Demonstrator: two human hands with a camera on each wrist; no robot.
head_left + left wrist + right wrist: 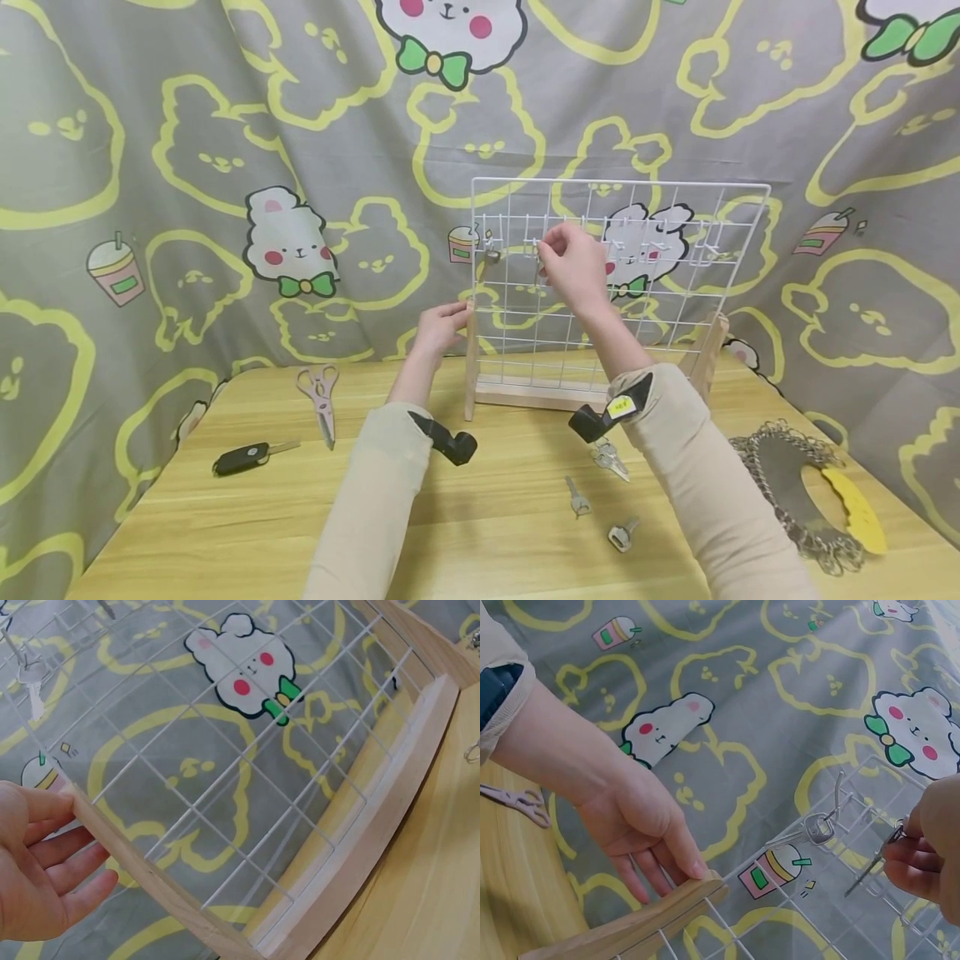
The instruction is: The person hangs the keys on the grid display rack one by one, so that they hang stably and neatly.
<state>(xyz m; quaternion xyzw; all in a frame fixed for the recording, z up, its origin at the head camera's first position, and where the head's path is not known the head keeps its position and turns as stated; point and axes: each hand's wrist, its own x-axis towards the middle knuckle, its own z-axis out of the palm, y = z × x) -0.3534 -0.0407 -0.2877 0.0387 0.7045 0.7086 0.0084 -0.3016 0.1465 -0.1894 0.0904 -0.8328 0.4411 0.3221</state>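
Note:
A white wire grid rack with wooden posts stands at the table's back. My left hand holds the top of its left wooden post, thumb over the wood, other fingers loosely extended outside. Near a hook in the upper rows, my right hand pinches a metal key by its upper end; the blade points down. Whether this key touches the hook cannot be told. Another silver key hangs from the leftmost hook, also visible in the left wrist view as a hanging key.
Loose keys lie in front of the rack: one key, another and a ringed key. Pink scissors and a black car key are at left. A heap of metal rings with a yellow piece lies at right.

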